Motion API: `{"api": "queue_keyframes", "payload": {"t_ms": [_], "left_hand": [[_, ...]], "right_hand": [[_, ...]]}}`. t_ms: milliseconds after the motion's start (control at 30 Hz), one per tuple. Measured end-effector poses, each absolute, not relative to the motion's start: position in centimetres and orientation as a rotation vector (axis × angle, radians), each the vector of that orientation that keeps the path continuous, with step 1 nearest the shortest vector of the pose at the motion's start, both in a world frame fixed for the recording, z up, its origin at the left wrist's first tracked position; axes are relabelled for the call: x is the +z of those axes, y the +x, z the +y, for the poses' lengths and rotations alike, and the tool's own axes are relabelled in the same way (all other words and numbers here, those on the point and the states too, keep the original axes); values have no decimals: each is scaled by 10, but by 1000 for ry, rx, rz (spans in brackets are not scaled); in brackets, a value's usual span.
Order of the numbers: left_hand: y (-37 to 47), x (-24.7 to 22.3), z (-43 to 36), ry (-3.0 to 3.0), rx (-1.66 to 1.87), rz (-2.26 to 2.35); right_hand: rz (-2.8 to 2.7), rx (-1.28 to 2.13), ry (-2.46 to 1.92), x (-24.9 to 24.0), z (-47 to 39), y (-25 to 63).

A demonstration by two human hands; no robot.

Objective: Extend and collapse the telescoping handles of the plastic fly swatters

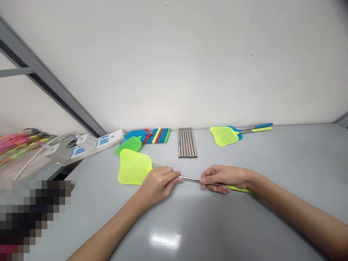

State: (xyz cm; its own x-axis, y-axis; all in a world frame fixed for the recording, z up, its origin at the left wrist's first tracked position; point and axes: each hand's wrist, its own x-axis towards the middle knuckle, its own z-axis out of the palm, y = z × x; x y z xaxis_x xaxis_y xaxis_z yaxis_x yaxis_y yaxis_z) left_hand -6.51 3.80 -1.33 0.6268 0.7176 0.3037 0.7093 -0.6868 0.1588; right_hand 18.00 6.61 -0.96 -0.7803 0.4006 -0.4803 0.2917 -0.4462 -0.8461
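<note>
A yellow-green fly swatter (135, 166) lies across between my hands, its perforated head to the left. My left hand (162, 180) is closed around it near the neck, where the head meets the metal rod. Bare rod shows between the two hands. My right hand (221, 178) grips the rod farther right, and the yellow-green handle passes out under that wrist. Behind my hands, several metal rods (187, 143) lie side by side. Left of them is a row of coloured handles (160, 136), beside a pile of green, blue and red swatter heads (130, 145).
Two assembled swatters, yellow-green (225, 136) and blue (265, 126), lie by the wall at back right. A white power strip (111, 139) with plugs runs along the left edge of the grey table (299, 159). Beyond it lies a colourful heap (19, 145).
</note>
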Motion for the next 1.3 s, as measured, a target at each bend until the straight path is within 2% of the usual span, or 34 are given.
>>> {"api": "queue_keyframes", "payload": {"t_ms": [1300], "left_hand": [[-62,-11,37,2703,494,1229]], "right_hand": [[-1665,2392,-993,-13,68,181]]}}
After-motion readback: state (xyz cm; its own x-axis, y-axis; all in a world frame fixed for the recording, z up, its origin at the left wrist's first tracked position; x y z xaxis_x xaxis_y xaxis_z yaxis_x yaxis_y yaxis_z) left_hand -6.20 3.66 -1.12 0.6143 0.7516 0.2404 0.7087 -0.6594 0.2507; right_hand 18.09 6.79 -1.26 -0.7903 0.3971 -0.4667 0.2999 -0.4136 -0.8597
